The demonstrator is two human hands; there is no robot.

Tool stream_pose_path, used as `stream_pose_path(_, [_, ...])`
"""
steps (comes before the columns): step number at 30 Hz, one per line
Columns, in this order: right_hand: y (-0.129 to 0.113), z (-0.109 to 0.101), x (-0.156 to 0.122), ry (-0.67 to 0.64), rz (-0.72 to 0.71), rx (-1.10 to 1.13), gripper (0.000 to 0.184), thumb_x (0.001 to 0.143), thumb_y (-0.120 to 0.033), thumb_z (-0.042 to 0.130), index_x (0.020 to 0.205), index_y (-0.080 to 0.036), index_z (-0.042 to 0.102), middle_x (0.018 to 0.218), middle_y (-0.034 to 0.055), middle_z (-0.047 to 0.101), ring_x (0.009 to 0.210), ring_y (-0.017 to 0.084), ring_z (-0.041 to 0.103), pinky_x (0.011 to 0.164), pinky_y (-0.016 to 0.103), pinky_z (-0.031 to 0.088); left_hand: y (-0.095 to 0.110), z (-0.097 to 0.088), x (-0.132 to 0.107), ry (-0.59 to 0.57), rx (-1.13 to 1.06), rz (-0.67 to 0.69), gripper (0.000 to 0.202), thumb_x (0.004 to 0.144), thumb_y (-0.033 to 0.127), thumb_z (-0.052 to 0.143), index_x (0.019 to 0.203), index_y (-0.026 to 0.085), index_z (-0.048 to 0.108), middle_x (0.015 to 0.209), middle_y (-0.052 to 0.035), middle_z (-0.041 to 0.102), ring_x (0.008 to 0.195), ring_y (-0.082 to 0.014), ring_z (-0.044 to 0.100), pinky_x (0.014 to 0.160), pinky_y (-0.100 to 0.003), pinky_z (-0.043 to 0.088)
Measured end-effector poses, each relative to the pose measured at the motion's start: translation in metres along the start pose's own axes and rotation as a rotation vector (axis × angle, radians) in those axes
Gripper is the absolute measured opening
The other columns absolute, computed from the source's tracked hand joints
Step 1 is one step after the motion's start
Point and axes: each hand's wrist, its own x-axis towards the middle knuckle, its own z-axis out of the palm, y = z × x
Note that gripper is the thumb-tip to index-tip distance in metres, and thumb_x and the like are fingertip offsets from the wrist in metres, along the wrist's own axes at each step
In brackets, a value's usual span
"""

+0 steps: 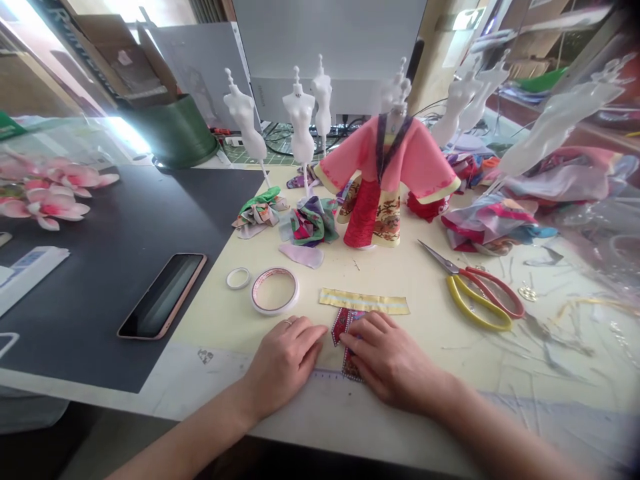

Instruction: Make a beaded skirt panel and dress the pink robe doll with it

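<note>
A narrow red patterned fabric strip (341,323) with a dotted edge lies folded or overlapped on the pale work surface. My right hand (387,353) covers much of it, its bent fingers gripping the cloth against the table. To the left, my left hand (287,357) rests on its side with fingers curled together, the index tip just short of the strip. Whatever sits under those fingers is hidden. Just beyond both hands, a yellow strip (365,301) with a pale centre line lies flat.
Two tape rolls, one large (275,291) and one small (238,278), and a phone (163,295) are on the left. Scissors (470,283) with red and yellow handles lie right, among thread scraps. Behind stand a pink doll robe (363,153), several white mannequins (299,117) and fabric bundles (315,220).
</note>
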Motion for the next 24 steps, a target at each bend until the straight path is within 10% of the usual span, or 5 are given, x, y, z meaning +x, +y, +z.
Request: stream_pose_path(24, [0.0048, -0.0016, 0.0012, 0.058, -0.004, -0.018, 0.026, 0.089, -0.019, 0.044, 0.11, -0.016, 0.059, 0.096, 0.0095, 0.058, 0.089, 0.023, 0.047, 0.079, 0.041, 0.043, -0.0067, -0.0013, -0.0022, -0.001, 0.031, 0.139, 0.027, 0.089, 0.013, 0.046, 0.115, 0.015, 0.055, 0.085, -0.0061, 0.059, 0.077, -0.0183, 0.054, 0.069, -0.033, 0.047])
